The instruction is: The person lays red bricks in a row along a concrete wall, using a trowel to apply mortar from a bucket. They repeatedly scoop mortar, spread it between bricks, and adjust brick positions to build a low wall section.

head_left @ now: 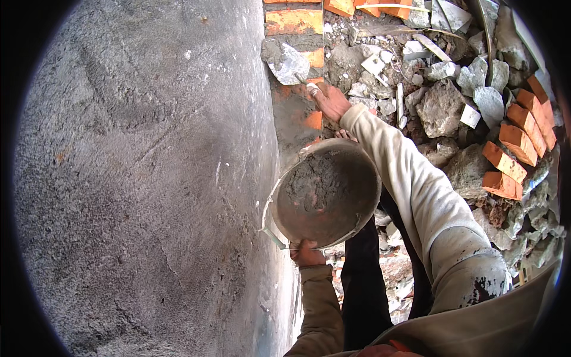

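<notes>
In my right hand (330, 102) is a metal trowel (290, 62), with grey mortar on its blade, held over a narrow brick course (291, 21) beside the plastered wall. Lower on that course lies a bed of wet mortar (291, 128). My left hand (307, 253) grips the lower rim of a round metal pan (363, 190) by its wire handle. A lump of grey mortar (312, 181) sits in the pan, which hides part of the brickwork and of my legs.
A rough grey plastered wall (143, 166) fills the left side. At the right, broken concrete rubble (440, 107) covers the ground, with several loose orange bricks (516, 143) stacked on it and more bricks (340, 8) at the top. My legs (363, 279) stand below the pan.
</notes>
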The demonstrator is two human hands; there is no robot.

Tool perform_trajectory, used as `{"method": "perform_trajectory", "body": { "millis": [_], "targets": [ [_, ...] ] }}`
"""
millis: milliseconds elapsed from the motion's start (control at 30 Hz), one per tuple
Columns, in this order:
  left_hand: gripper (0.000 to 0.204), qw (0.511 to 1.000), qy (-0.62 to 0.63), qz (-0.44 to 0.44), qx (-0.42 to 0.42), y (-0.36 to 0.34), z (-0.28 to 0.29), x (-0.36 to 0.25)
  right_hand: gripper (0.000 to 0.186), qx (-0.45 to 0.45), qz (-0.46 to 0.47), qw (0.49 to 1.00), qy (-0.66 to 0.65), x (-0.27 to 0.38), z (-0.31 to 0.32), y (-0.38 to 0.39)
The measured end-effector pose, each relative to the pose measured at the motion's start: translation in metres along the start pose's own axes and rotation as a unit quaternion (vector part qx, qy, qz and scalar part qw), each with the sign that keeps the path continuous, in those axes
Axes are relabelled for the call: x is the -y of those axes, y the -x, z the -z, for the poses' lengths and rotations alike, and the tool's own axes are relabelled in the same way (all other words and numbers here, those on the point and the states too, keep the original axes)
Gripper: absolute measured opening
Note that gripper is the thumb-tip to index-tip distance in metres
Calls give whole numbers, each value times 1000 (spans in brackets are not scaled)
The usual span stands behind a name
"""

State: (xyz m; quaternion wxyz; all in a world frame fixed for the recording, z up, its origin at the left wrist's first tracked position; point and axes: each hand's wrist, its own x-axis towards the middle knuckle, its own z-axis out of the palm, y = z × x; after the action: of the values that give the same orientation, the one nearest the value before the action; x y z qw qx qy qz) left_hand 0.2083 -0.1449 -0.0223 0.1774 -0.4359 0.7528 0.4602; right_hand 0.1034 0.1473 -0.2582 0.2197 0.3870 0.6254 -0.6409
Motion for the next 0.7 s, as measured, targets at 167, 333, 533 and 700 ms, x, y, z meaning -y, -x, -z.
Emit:
{"method": "perform_trajectory", "body": {
  "millis": [167,333,533,700],
  "targets": [
    [29,998,57,37,4,11,1,-2,39,-107,84,983,-127,61,19,64],
    [24,995,90,52,-8,26,-7,-12,45,-366,195,902,-118,113,-3,36],
    [30,998,48,20,22,50,-13,-42,44,-286,101,950,-75,147,55,67],
    [37,997,39,-30,64,100,-16,-102,42,-225,57,971,-50,96,142,260]
  ]
}}
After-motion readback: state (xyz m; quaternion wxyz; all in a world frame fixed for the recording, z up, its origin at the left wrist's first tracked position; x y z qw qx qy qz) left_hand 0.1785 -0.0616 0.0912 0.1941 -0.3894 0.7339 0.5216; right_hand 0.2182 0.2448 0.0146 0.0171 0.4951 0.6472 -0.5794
